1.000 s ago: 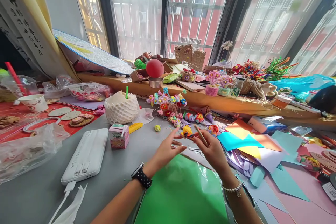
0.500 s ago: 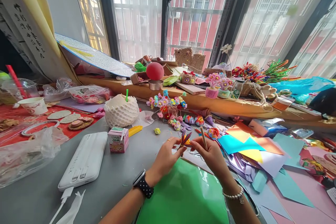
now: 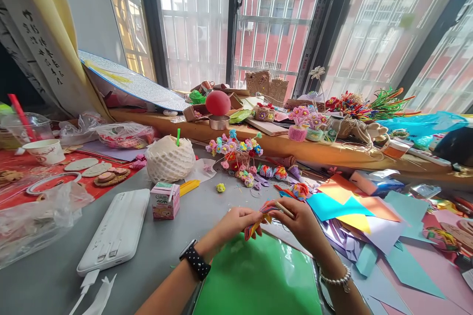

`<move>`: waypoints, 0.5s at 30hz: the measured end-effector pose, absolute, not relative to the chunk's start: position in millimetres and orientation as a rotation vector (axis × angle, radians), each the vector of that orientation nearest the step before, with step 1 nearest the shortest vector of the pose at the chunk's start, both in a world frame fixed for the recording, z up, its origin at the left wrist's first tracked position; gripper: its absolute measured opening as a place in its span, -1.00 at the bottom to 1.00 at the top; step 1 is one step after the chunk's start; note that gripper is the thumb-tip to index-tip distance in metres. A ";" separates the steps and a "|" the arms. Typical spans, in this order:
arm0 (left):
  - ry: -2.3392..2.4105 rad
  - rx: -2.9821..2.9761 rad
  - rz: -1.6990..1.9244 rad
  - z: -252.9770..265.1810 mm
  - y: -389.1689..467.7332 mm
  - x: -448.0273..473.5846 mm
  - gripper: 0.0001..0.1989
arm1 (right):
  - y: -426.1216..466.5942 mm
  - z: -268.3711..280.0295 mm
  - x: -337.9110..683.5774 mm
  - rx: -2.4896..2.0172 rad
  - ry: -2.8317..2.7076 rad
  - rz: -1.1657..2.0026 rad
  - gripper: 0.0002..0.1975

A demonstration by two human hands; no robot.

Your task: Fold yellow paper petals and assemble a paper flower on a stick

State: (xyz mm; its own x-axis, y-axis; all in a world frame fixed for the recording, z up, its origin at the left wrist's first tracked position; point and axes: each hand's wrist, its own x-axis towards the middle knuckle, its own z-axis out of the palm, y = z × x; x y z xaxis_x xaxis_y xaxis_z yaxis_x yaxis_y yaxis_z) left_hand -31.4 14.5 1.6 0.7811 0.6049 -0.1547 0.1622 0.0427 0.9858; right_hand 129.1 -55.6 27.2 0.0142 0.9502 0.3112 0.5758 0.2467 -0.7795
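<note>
My left hand point(image 3: 236, 222) pinches a small bundle of multicoloured folded paper strips point(image 3: 252, 230), striped red, yellow, blue and orange. My right hand point(image 3: 301, 217) grips the bundle's upper right side with its fingertips. A thin wooden stick point(image 3: 285, 210) also lies in the right hand, slanting over the bundle. Fingers cover part of the paper, so its full shape is hidden. Both hands are above the far edge of a shiny green sheet point(image 3: 266, 275). Just beyond them sits a rolled multicoloured paper ball point(image 3: 300, 190).
Coloured paper sheets point(image 3: 345, 206) spread to the right. Crocheted flowers point(image 3: 236, 150) stand ahead, near a foam-netted coconut point(image 3: 170, 160). A pink drink carton point(image 3: 165, 201) and white power bank point(image 3: 114, 229) lie left. A cluttered wooden sill point(image 3: 325, 152) runs along the window.
The paper bundle has turned from pointing up to hanging down to the left. The stick has tipped from upright to slanted. Both hands are slightly lower.
</note>
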 end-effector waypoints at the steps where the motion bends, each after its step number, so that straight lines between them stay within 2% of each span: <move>1: 0.646 1.539 0.369 0.2 14.6 -30.9 -0.60 | -54.6 25.4 129.1 -1.449 -1.666 0.532 -0.79; 7: 0.777 1.934 0.655 -6.5 7.4 -28.0 -0.57 | -48.8 13.9 124.6 -1.553 -1.658 0.349 -0.83; 10: 0.895 2.092 0.793 -6.2 2.6 -28.2 -0.66 | -48.2 11.9 119.3 -1.556 -1.656 0.346 -0.83; 15: 0.922 2.194 0.819 0.7 0.0 -30.3 -0.73 | -49.4 14.8 115.8 -1.544 -1.638 0.422 -0.80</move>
State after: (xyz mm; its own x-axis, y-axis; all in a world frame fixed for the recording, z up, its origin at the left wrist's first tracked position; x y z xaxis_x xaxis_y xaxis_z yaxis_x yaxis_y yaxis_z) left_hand -30.3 0.0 0.7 0.5651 0.7686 0.2998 0.3880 -0.5683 0.7256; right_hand 115.8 -49.4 14.8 0.0948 0.9384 0.3323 0.6615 0.1901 -0.7255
